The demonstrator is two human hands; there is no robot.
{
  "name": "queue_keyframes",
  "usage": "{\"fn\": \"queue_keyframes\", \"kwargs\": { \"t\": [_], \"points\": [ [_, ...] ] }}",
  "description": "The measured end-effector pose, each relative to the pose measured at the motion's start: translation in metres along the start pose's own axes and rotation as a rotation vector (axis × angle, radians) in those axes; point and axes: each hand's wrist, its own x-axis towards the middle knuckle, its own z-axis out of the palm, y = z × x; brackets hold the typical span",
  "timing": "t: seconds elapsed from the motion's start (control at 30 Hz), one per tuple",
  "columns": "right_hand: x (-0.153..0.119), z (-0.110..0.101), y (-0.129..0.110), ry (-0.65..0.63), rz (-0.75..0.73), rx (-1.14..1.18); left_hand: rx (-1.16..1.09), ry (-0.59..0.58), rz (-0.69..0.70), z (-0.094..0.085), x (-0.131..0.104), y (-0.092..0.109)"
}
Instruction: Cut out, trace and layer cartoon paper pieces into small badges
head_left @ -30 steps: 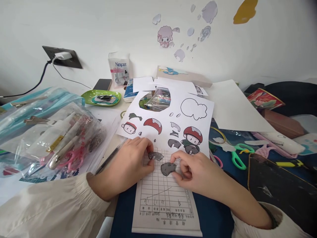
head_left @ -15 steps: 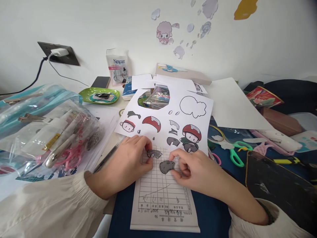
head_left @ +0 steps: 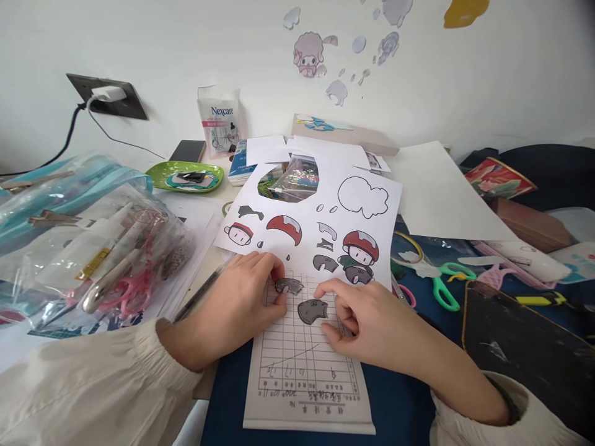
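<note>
My left hand (head_left: 248,291) curls its thumb and index finger around the left end of a small grey paper cutout (head_left: 289,285). Just right of it, a larger dark grey paper cutout (head_left: 311,311) with a black outline lies on a ruled form pad (head_left: 302,371), which is printed upside down to me. My right hand (head_left: 357,313) has its index finger and thumb parted near that cutout's right end, with a slight gap at the thumb. Beyond both hands lies a white printed sheet (head_left: 362,214) with red-helmeted cartoon figure parts and an oval hole.
At left lies a clear pouch (head_left: 116,254) of tools, with a green tray (head_left: 158,176) behind it. Green-handled scissors (head_left: 446,291), a dark board (head_left: 515,334) and a white paper sheet (head_left: 441,192) are on the right. A Nexcare bag (head_left: 220,121) stands by the wall.
My right thumb has drawn slightly away from the larger grey cutout, which sits a little further left. My left hand keeps nearly the same place. The view has tilted slightly.
</note>
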Motion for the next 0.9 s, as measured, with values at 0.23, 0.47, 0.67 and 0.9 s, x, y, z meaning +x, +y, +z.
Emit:
{"fn": "queue_keyframes", "kwargs": {
  "t": [0.23,0.47,0.67,0.9],
  "points": [
    [-0.0005,-0.0003,0.0005,-0.004,0.018,0.005,0.006,0.001,-0.002,0.0,-0.0005,0.0],
    [-0.0002,0.0002,0.0001,0.002,0.012,-0.013,0.018,0.004,0.003,-0.0004,-0.0003,0.0],
    [-0.0001,0.0001,-0.0004,0.003,0.012,-0.005,0.019,0.002,0.002,-0.0004,-0.0003,0.001],
    [-0.0012,0.0013,0.0016,0.011,0.001,-0.005,0.011,-0.006,-0.003,-0.0015,-0.0004,0.0002]
  ]
}}
